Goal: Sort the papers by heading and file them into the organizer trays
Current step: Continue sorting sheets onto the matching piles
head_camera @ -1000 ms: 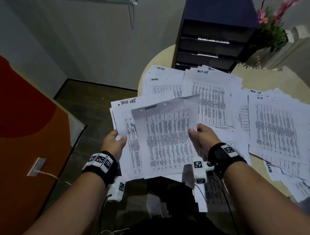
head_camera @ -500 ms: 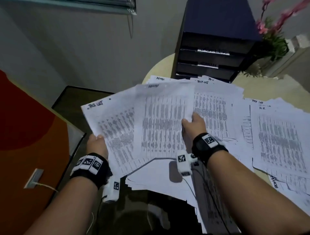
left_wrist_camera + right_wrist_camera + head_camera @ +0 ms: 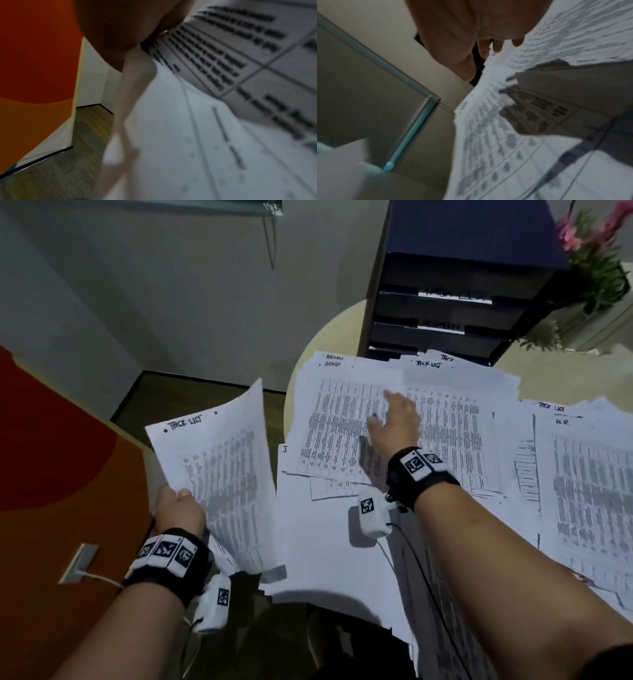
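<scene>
My left hand [image 3: 180, 503] grips the lower left edge of a sheet headed TASK LIST [image 3: 222, 470] and holds it tilted up, off the table's left side. The left wrist view shows the same printed sheet [image 3: 214, 65] blurred beside my palm [image 3: 120, 33]. My right hand [image 3: 392, 414] lies with spread fingers on the top sheet of the pile headed ADMIN [image 3: 337, 419]. In the right wrist view the fingers [image 3: 489, 47] touch a sheet's edge [image 3: 496, 135]. The dark blue organizer [image 3: 455, 285] with labelled trays stands at the back of the table.
More piles cover the round cream table [image 3: 329, 333]: a TASK LIST pile [image 3: 452, 419] in the middle and an H.R. pile [image 3: 592, 481] at the right. A potted plant [image 3: 596, 272] stands right of the organizer. An orange panel [image 3: 51, 467] is at my left.
My right hand carried the top sheet forward onto the ADMIN pile and let it go. My left hand swung the TASK LIST sheet out to the left.
</scene>
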### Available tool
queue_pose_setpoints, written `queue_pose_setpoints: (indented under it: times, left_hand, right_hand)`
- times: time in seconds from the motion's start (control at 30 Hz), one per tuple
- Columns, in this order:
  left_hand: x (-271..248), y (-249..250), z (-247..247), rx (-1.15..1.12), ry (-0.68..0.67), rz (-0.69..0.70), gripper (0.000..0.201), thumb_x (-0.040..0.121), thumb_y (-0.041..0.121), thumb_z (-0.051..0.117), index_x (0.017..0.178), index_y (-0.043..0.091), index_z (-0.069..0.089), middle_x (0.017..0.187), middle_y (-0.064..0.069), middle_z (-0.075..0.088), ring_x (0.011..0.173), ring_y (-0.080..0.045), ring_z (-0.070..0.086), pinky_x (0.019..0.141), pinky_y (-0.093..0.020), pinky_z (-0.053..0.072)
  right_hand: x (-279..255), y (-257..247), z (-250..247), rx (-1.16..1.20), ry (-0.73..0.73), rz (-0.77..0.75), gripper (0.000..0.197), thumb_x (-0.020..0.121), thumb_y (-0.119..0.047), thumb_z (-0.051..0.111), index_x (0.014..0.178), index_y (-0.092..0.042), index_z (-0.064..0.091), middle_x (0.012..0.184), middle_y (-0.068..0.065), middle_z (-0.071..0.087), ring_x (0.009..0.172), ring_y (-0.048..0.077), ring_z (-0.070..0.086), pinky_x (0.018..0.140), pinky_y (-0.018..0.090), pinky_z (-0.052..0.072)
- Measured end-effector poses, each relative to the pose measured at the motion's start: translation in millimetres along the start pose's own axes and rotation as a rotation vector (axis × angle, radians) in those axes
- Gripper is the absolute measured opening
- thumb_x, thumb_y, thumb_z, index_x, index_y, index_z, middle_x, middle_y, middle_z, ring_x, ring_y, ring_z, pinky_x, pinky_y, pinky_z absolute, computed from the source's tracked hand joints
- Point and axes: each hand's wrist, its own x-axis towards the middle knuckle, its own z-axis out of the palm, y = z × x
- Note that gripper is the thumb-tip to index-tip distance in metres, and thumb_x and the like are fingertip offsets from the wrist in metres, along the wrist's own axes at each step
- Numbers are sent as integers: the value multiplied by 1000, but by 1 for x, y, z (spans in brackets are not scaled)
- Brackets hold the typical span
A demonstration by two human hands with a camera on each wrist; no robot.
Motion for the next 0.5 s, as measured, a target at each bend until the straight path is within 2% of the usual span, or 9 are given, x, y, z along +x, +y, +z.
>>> queue_pose_setpoints:
  times: [0.07,0.1,0.17,0.2,0.27,0.33,0.4,0.47,0.5]
  left_hand:
    - [-11,13,11,-27,-31,49,28,102,24,36,122,9,50,121,-10,57,106,-31,55,100,-40,41]
    - [-16,21,18,-35,-44,80,28,103,20,36,124,8,50,121,-14,58,108,-32,55,97,-37,39]
    - [-31,40,30,-74,-78,129,28,104,16,36,127,7,50,121,-17,58,110,-34,55,89,-33,38]
    - [-40,51,35,-110,-109,152,28,104,14,37,128,9,49,121,-15,59,110,-32,56,86,-31,37]
    - [-53,67,49,-203,-205,192,32,102,11,43,133,18,45,120,-4,60,106,-25,59,85,-31,40]
    - [-68,79,61,-320,-403,206,58,96,3,53,141,34,34,119,1,63,99,-16,65,83,-36,50]
    - [-84,87,75,-290,-626,279,81,89,-7,60,145,41,26,114,5,61,95,-7,64,78,-34,56]
    - [-98,92,92,-69,-704,447,74,87,-8,63,142,34,37,119,9,59,103,-3,60,93,-33,54]
    - [-105,95,103,29,-690,548,62,87,-4,65,137,29,47,124,9,59,110,-5,57,102,-32,47]
  right_hand:
    - [-26,-13,-5,212,-258,-18,48,98,-45,52,139,-21,50,139,4,52,125,20,53,110,45,40]
    - [-44,-22,-11,344,-416,30,48,98,-54,45,133,-23,54,127,0,62,112,17,60,104,42,44]
    - [-69,-26,-22,492,-644,128,44,97,-62,40,120,-28,57,109,-8,64,94,14,61,90,33,47]
    - [-75,-20,-23,470,-676,131,40,97,-58,45,122,-28,54,111,-11,60,94,12,58,86,28,45]
    - [-79,-7,-31,396,-575,92,49,97,-31,59,142,-27,40,129,-9,56,100,8,60,78,15,47]
    - [-73,11,-44,306,-315,102,61,96,-12,56,150,-26,29,130,-2,56,101,14,62,73,17,47]
    - [-64,33,-61,287,-73,144,60,97,-8,52,150,-23,26,121,-3,55,100,16,57,73,17,42]
    - [-57,56,-76,321,73,173,58,97,-7,52,146,-25,28,114,1,57,89,15,55,63,15,45]
    - [-56,63,-84,335,121,201,54,97,-7,51,143,-27,29,112,4,56,83,16,55,64,18,51]
